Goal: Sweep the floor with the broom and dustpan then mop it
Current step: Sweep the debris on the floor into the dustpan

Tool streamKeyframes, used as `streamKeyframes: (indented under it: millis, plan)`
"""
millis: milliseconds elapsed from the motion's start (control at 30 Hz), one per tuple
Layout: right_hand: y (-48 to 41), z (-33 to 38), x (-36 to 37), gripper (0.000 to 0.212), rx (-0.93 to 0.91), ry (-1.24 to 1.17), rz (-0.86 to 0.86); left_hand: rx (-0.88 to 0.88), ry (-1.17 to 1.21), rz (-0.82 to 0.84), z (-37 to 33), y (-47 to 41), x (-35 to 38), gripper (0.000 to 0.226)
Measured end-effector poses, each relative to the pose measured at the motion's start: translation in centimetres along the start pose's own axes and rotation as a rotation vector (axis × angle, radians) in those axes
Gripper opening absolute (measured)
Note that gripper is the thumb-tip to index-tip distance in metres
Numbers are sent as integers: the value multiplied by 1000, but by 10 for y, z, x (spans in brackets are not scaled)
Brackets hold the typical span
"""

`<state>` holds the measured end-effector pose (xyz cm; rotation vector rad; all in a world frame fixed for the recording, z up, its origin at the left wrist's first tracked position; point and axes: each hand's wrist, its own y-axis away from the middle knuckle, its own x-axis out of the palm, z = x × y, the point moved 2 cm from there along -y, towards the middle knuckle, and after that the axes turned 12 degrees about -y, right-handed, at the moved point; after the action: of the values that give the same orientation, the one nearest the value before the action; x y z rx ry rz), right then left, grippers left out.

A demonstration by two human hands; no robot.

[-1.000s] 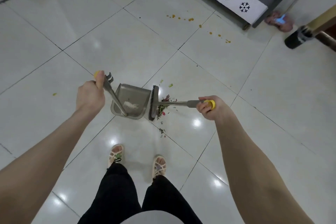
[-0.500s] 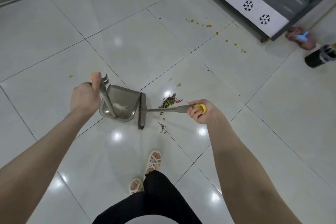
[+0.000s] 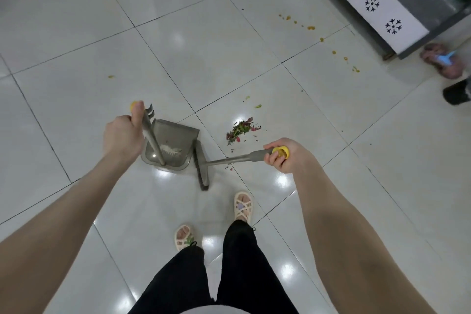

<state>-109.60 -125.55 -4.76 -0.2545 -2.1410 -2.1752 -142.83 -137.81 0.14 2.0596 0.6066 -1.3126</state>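
Note:
My left hand (image 3: pixel 123 136) grips the long grey handle of a grey dustpan (image 3: pixel 175 140) that stands on the white tiled floor (image 3: pixel 204 53), with pale dust in its pan. My right hand (image 3: pixel 283 155) grips the yellow-capped end of the grey broom handle (image 3: pixel 234 159). The broom head (image 3: pixel 201 168) rests on the floor beside the dustpan's right edge. A small pile of green and red scraps (image 3: pixel 240 130) lies just right of the dustpan, apart from the broom head.
Orange crumbs (image 3: pixel 311 27) trail across the tiles toward a cabinet with a snowflake strip (image 3: pixel 369 5) at the upper right. A pink slipper (image 3: pixel 443 61) and a dark object (image 3: pixel 457 94) lie at the right edge. My sandalled feet (image 3: pixel 243 208) stand just behind the broom.
The broom head has slid left and back, off the scrap pile, to the dustpan's near right side. The view has shifted and my feet have stepped.

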Motion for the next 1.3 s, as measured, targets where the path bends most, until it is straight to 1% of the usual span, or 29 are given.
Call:
streamKeyframes:
  millis: [67,133,267,433,467,500,533,567,633,700,767,900,967,1000,1067,1100,1300]
  plan:
    - [0,11,-10,19,0,64,-48,34,-57,12,-4,1,6,51]
    - [2,29,-24,20,-2,114,-71,7,-77,25,-15,1,14,42]
    - [8,77,-50,20,0,185,-84,-63,-58,3,-48,7,32,47]
    - [20,145,-82,22,-19,276,-100,-146,-13,-32,-107,9,57,64]
    - [22,157,-88,23,-23,290,-103,-139,-15,-38,-117,11,59,62]
    - [26,170,-94,23,-30,305,-110,-111,-45,-47,-128,13,62,54]
    - [28,180,-98,23,-38,313,-114,-79,-110,-48,-135,16,61,40]
    - [30,190,-102,23,-51,321,-117,-49,-177,-51,-142,18,62,33]
    - [34,209,-111,22,-78,328,-129,-19,-224,-68,-158,18,67,42]
    - [36,223,-120,18,-97,312,-125,-26,-226,-85,-174,18,69,42]
    - [39,232,-126,15,-106,292,-106,-45,-200,-82,-183,19,68,36]
    - [52,253,-137,16,-109,255,-75,-35,-163,-103,-200,18,63,37]
    - [56,258,-139,15,-101,244,-62,-69,-140,-82,-205,18,61,36]
    - [56,259,-140,14,-95,236,-50,-98,-100,-69,-207,17,60,41]
    - [53,257,-139,12,-82,216,-15,-151,-29,-71,-207,13,58,59]
    - [52,255,-138,11,-72,205,2,-156,-15,-79,-206,12,58,62]
    - [32,230,-119,11,18,174,66,-132,-101,-88,-190,14,53,43]
